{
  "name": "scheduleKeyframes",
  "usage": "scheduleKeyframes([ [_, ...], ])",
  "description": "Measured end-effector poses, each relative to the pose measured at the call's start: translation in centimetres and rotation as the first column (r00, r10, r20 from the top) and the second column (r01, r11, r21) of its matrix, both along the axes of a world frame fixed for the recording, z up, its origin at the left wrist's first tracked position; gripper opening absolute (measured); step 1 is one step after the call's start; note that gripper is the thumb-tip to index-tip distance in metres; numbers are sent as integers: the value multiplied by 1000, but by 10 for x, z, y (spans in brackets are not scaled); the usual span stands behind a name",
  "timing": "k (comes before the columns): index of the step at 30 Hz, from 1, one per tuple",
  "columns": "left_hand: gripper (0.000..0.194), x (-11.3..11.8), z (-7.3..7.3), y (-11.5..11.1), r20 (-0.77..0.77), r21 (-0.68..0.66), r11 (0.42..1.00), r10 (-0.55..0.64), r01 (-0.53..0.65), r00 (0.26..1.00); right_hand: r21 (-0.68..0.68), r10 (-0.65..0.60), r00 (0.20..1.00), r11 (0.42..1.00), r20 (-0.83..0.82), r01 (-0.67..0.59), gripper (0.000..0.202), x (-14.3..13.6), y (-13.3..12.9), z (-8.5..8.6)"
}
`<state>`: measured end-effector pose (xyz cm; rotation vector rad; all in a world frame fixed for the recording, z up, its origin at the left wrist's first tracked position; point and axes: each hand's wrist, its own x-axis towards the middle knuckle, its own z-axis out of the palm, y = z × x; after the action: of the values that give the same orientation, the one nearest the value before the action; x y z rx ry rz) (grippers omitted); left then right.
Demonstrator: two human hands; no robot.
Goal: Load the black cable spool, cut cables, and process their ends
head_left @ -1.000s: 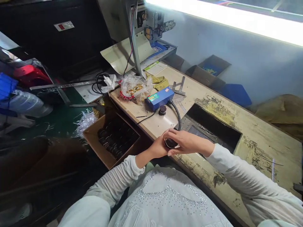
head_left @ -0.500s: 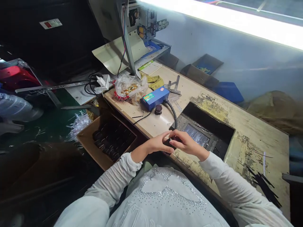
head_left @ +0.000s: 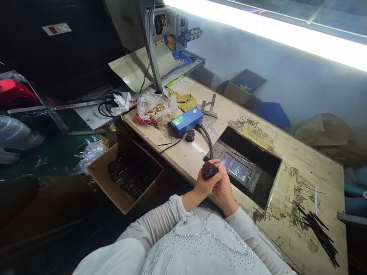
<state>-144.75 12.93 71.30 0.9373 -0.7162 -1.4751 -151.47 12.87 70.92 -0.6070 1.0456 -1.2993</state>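
A thick round bundle of black wires (head_left: 208,170) is in my two hands, close to my body at the bench's front edge. Its packed end, dotted with coppery wire tips, faces up and to the left. My left hand (head_left: 204,186) wraps around the bundle from the left, fingers closed. On the other side, my right hand (head_left: 224,188) closes on it too, its fingers curled near the left hand's. The lower part of the bundle is hidden by the hands. Just beyond them lies a sunken pot with a shiny silvery surface (head_left: 236,167).
A blue box (head_left: 187,121) with a ribbed hose (head_left: 208,139) sits on the bench beside a small upright wire bundle (head_left: 190,135). A carton (head_left: 99,175) of dark bundles stands at left. Loose black strips (head_left: 319,235) lie at right; a lamp (head_left: 272,34) hangs overhead.
My hands have drawn together and tightened around the bundle. Its coppery end now shows, turned up to the left; before, it was mostly hidden between spread fingers.
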Motion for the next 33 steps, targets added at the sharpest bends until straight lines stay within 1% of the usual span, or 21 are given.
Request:
scheduleKeyframes([
  [2, 39, -2, 2, -1, 11, -21, 1000, 17, -16, 1000, 11, -36, 999, 999, 25, 36, 30, -1, 2, -2],
  [3, 35, -4, 2, -2, 14, -37, 999, 23, -23, 1000, 10, -53, 998, 999, 32, 53, 30, -3, 2, -3],
  [5, 31, -8, 0, -3, 11, -45, 999, 17, -17, 1000, 20, -78, 997, 997, 24, 77, 31, -6, 3, -4],
  [6, 33, -11, -2, -5, 1, -29, 1000, -6, 6, 1000, 30, -90, 996, 996, 14, 89, 31, -8, 3, -5],
  [8, 45, -15, -8, -8, -34, 9, 996, -85, 86, 996, 42, -107, 994, 993, -16, 108, 31, -13, 1, -5],
  [10, 66, -15, -17, -12, -64, 24, 983, -179, 181, 982, 34, -138, 989, 990, -62, 140, 33, -21, -4, -5],
  [12, 86, -9, -29, -18, -19, -3, 975, -221, 221, 975, 27, -187, 974, 981, -126, 192, 34, -34, -12, -4],
  [13, 91, -4, -35, -20, 42, -19, 976, -218, 219, 975, 32, -209, 965, 976, -156, 217, 34, -41, -17, -4],
  [15, 91, 8, -46, -25, 213, -42, 981, -178, 191, 961, 60, -224, 956, 969, -188, 238, 34, -57, -25, -3],
  [17, 85, 18, -55, -27, 380, -65, 985, -125, 161, 916, 101, -211, 964, 968, -162, 228, 35, -68, -30, -2],
  [20, 78, 20, -59, -28, 542, -146, 977, -53, 156, 839, 195, -197, 979, 959, -61, 205, 38, -73, -32, -3],
  [23, 76, 13, -54, -27, 623, -247, 948, -3, 201, 782, 293, -196, 980, 939, 28, 179, 42, -67, -28, -7],
  [25, 75, 10, -51, -28, 660, -295, 929, 29, 224, 751, 324, -192, 979, 932, 67, 161, 43, -64, -26, -9],
  [28, 74, 14, -51, -32, 709, -344, 908, 86, 237, 700, 311, -197, 976, 937, 89, 160, 43, -65, -25, -11],
  [33, 68, 30, -56, -41, 753, -437, 872, 219, 222, 621, 300, -219, 974, 935, 64, 191, 44, -75, -30, -12],
])
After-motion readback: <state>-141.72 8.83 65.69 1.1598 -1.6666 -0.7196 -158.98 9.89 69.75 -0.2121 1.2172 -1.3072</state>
